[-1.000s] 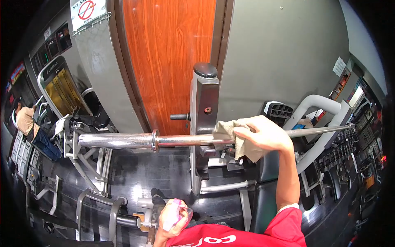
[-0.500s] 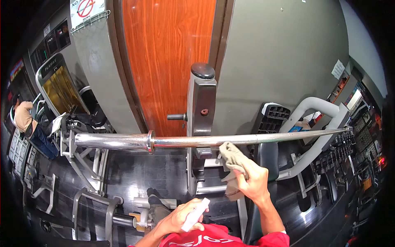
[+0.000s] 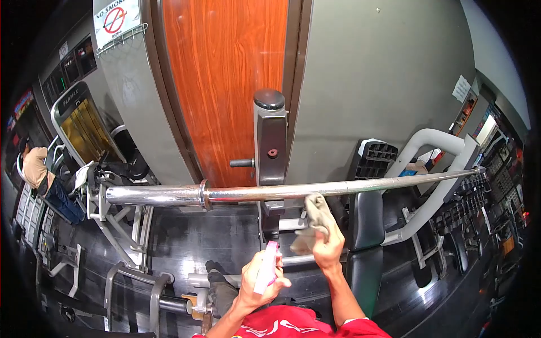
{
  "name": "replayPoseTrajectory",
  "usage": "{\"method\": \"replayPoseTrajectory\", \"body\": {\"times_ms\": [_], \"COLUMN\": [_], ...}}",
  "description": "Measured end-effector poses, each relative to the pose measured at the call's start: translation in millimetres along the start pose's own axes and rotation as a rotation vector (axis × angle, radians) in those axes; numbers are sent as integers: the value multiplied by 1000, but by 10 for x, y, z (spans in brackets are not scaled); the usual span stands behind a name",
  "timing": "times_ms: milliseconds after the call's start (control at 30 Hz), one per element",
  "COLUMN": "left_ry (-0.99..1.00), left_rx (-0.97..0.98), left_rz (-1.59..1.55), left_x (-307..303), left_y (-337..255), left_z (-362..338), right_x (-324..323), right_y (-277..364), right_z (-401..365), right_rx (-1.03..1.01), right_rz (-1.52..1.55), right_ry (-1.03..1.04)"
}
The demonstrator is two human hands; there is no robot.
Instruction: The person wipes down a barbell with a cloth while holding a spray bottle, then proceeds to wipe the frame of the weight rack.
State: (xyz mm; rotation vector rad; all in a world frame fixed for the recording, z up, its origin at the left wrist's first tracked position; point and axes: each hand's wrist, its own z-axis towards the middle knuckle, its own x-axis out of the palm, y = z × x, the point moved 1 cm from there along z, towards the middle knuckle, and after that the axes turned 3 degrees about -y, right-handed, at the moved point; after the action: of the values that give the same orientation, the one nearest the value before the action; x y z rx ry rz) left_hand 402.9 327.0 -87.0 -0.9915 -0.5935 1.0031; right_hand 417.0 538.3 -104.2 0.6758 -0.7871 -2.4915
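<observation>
A steel barbell [image 3: 253, 194] stretches across the view, its thick end sleeve at the left. My right hand [image 3: 329, 248] is closed on a bunched khaki cloth [image 3: 318, 213], whose top sits just under the bar and overlaps its lower edge. One loose fold of the cloth hangs down on the left. Lower and to the left, my left hand [image 3: 252, 287] grips a slim, flat-sided pink and white object [image 3: 267, 266] pointing up toward the bar; its kind is not clear.
Behind the bar stands a grey upright post [image 3: 271, 141] with a short peg, before a wooden door [image 3: 225, 84]. A black padded bench [image 3: 366, 242] is close on the right. Machine frames [image 3: 132, 270] stand at lower left. A person [image 3: 42, 174] is at the far left.
My left hand has risen and turned the pink and white object more upright. My right hand with the cloth has shifted slightly left, and the view has moved a little.
</observation>
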Motion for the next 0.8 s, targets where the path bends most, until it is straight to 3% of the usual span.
{"method": "replayPoseTrajectory", "body": {"times_ms": [33, 133, 233, 333, 567, 700, 800], "left_ry": [-28, 8, 23, 44, 62, 148, 187], "left_rx": [-56, -10, 75, 24, -28, 188, 289], "left_rz": [-2, 113, 222, 178, 78, 216, 232], "left_x": [19, 36, 88, 136, 289, 391, 465], "left_y": [-46, -227, -294, -272, -209, -350, -373], "left_z": [19, 156, 235, 232, 166, 201, 161], "right_x": [-50, -354, -646, -840, -995, -1021, -1012], "right_y": [-63, -161, -181, -170, -26, -59, 149], "right_z": [-171, -571, -848, -1034, -1065, -1195, -1094], "right_rx": [144, 121, 271, 377, 295, 381, 299], "right_rz": [100, -6, -54, -65, -113, -11, -5], "right_ry": [-35, -87, -117, -210, -335, -299, -338]}}
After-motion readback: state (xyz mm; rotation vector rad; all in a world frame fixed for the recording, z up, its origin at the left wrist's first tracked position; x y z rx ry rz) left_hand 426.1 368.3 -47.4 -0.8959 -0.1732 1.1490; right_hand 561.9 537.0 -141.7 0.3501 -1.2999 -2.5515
